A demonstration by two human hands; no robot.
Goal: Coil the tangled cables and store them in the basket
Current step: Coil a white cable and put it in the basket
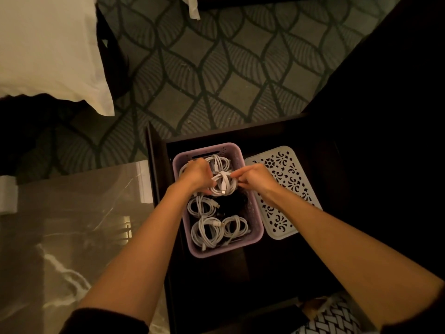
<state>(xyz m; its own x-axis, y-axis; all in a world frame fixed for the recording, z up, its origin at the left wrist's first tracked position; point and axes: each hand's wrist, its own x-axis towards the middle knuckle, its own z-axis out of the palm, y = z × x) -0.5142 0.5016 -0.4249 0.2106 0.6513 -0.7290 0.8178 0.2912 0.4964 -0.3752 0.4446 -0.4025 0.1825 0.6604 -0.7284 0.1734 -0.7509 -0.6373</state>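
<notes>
Fingers (pixel 237 175) of the right hand (pixel 255 179) and left hand (pixel 196 174) pinch a coiled white cable (pixel 222 185) over the purple basket (pixel 258 213), beside a white lid (pixel 287 150).

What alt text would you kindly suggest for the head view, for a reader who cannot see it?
A person's left hand and right hand hold a coiled white cable over a purple basket that contains other white coils. A white perforated lid lies beside it.

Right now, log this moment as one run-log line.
left hand: holds white cable coil | right hand: pinches same coil | purple basket: other coils inside | white lid: beside basket
</notes>
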